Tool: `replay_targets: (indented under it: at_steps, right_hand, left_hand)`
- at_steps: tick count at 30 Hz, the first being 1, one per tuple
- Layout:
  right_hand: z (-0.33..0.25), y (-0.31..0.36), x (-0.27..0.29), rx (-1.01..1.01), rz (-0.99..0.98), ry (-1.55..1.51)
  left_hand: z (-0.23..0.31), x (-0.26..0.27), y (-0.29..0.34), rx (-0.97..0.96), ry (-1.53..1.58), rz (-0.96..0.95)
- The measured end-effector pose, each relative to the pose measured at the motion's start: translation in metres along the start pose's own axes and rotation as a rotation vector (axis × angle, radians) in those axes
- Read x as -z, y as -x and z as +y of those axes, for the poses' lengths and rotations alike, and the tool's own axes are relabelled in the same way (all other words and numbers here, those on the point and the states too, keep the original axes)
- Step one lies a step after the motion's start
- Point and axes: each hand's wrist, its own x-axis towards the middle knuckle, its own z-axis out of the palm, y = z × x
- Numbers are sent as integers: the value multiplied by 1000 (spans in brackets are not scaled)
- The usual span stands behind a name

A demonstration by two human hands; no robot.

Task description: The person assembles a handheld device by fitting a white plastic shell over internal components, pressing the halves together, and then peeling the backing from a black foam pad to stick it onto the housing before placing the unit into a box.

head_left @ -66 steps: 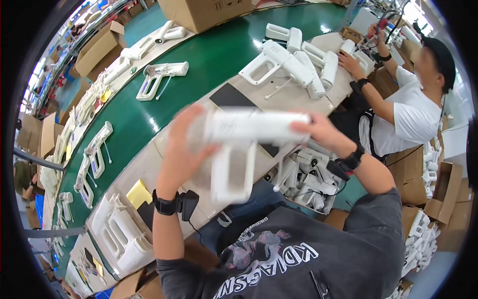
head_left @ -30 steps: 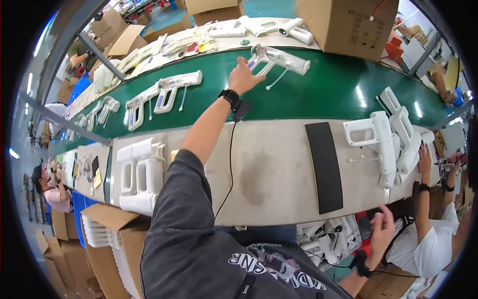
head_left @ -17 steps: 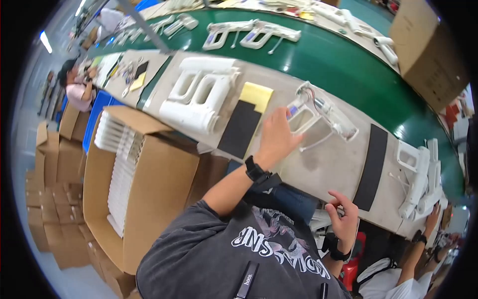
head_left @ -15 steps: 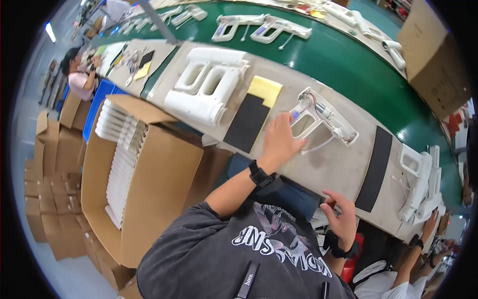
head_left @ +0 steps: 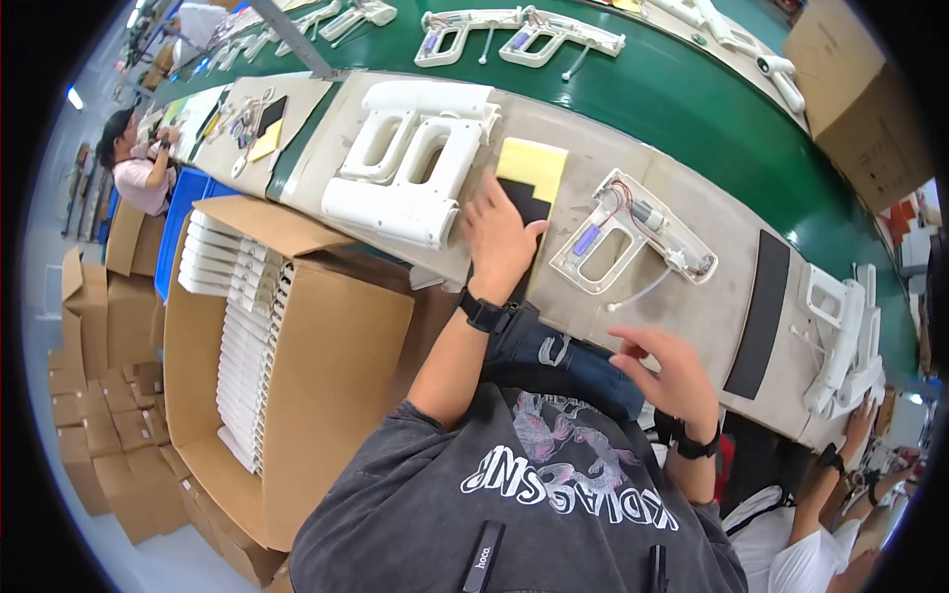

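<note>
My left hand (head_left: 499, 240) is open, its fingers spread over the black pad (head_left: 529, 203) and pointing toward the stacked white plastic shell halves with loop handles (head_left: 410, 163). Nothing shows in its grasp. At the bench edge my right hand (head_left: 677, 374) hovers empty, thumb and forefinger apart. Between and beyond the hands lies a white loop-handled housing half (head_left: 633, 232), its inside facing up. Red wires, a silver motor and a purple-wrapped part sit in it, and a thin white tube with a round end trails from it. A yellow sheet (head_left: 534, 166) adjoins the black pad.
A cardboard box (head_left: 341, 395) packed with white shells stands at my left. Right of the housing lies another black strip (head_left: 759, 314). More assemblies (head_left: 470, 38) rest on the green conveyor (head_left: 652, 109). A co-worker's hand (head_left: 860, 420) touches white shells (head_left: 840, 341) at right.
My left hand has left the open housing and moved left over the black pad. My right hand has risen slightly toward the bench. The housing stays in about the same place.
</note>
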Motion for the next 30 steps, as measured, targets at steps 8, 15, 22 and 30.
replay_targets:
  at_steps: [8, 15, 22, 30]
  right_hand:
    - [2, -97, -9, 215, 307, 98]
    - [11, -104, -22, 172, 175, -179]
    - [30, -77, -2, 7, -7, -517]
    - [92, -98, 45, -66, 659, 329]
  left_hand:
    - [0, 82, 11, 167, 797, -353]
    - [14, 121, 38, 106, 904, -611]
    - [18, 112, 34, -265, 747, -761]
    - [15, 102, 24, 216, 1130, -683]
